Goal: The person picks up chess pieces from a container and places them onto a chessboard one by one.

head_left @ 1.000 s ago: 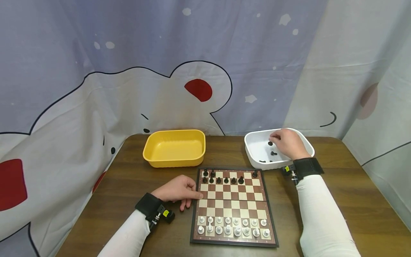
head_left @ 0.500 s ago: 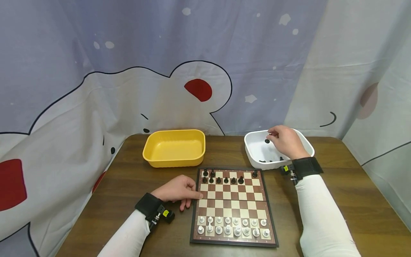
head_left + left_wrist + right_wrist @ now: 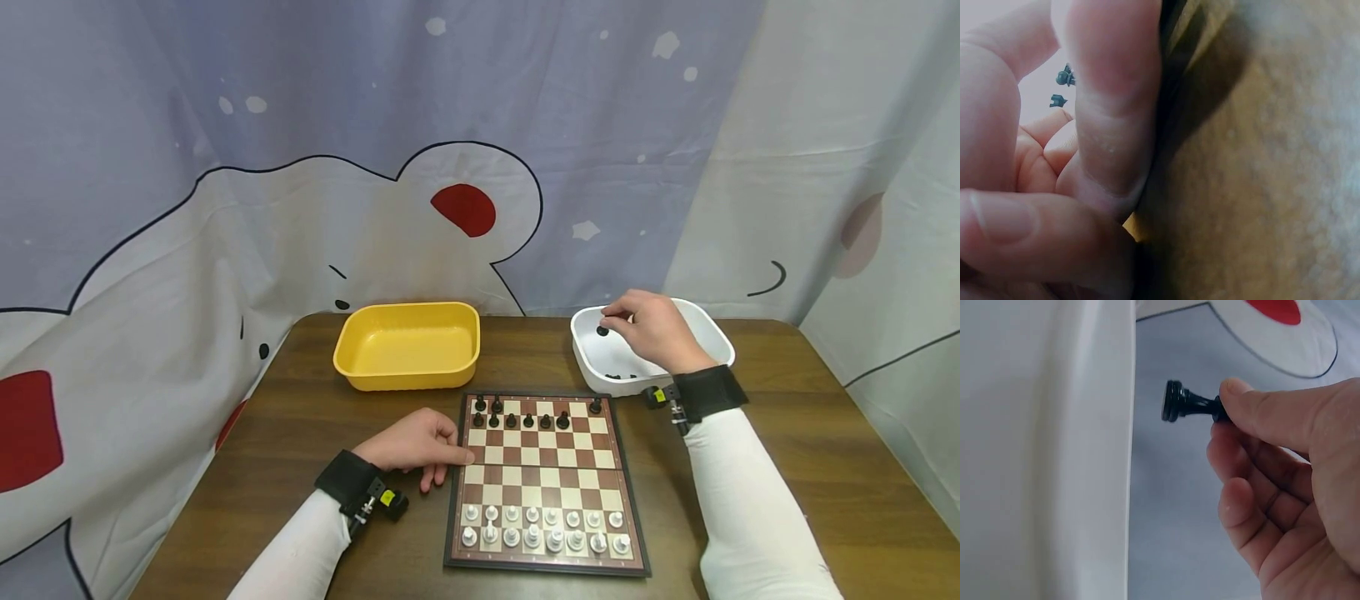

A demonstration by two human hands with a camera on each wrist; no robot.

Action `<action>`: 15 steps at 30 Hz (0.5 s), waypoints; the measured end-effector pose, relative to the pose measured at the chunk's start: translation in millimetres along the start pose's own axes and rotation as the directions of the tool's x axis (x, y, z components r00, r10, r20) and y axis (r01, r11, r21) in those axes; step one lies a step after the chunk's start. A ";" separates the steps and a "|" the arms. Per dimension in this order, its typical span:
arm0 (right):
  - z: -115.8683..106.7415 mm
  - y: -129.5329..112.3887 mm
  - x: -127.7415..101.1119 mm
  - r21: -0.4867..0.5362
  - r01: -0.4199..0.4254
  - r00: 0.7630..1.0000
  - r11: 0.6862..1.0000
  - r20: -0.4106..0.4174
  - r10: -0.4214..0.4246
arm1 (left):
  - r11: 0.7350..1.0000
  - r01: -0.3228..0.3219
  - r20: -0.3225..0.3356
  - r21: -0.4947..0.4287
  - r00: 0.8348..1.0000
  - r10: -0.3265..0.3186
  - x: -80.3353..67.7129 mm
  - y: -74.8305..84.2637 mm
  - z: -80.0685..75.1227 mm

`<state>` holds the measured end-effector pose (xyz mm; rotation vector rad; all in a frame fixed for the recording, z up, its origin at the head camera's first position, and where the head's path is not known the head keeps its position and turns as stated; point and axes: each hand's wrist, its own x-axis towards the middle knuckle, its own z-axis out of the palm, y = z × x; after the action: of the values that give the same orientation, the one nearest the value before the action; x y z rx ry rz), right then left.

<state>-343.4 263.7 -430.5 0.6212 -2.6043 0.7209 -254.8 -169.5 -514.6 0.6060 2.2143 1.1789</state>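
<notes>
Since a second ago, the right hand (image 3: 654,330) has been lifting out of the white tub (image 3: 709,332) and drifting toward its 9 o'clock rim, carrying a black chess piece (image 3: 602,331) that it was reaching for among the loose ones. Thumb and fingers (image 3: 1269,422) are pinching the piece (image 3: 1188,404) by its head, base pointing away from the palm, just above the tub's left edge. A few more black pieces (image 3: 624,376) are lying at the tub's 6 o'clock side. The left hand (image 3: 417,442) is staying put at 9 o'clock of the chessboard (image 3: 545,483), fingers loosely curled, fingertips touching the board's edge and gripping nothing. Black pieces are standing along the board's 12 o'clock rows, white ones along 6 o'clock. A yellow tub (image 3: 408,345) is sitting at 11 o'clock of the board on the wooden table (image 3: 825,450).
</notes>
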 end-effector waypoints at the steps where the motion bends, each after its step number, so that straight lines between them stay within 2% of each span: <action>1: 0.2 -3.7 0.2 0.007 0.009 1.000 1.000 -0.003 -0.009 | 1.000 0.000 0.000 -0.001 1.000 0.000 0.1 -0.1 0.0; 8: 3.7 -31.2 1.3 0.074 0.063 0.998 0.995 0.002 -0.063 | 1.000 0.004 0.003 -0.002 1.000 -0.004 0.7 -0.6 0.0; 15: 13.1 -52.5 1.5 0.111 0.106 0.992 0.988 0.062 -0.113 | 1.000 0.001 0.002 -0.003 1.000 -0.001 1.2 -1.0 -0.1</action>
<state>-321.3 215.4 -419.8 0.8282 -2.5819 0.8221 -255.9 -169.3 -515.7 0.6042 2.2103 1.1805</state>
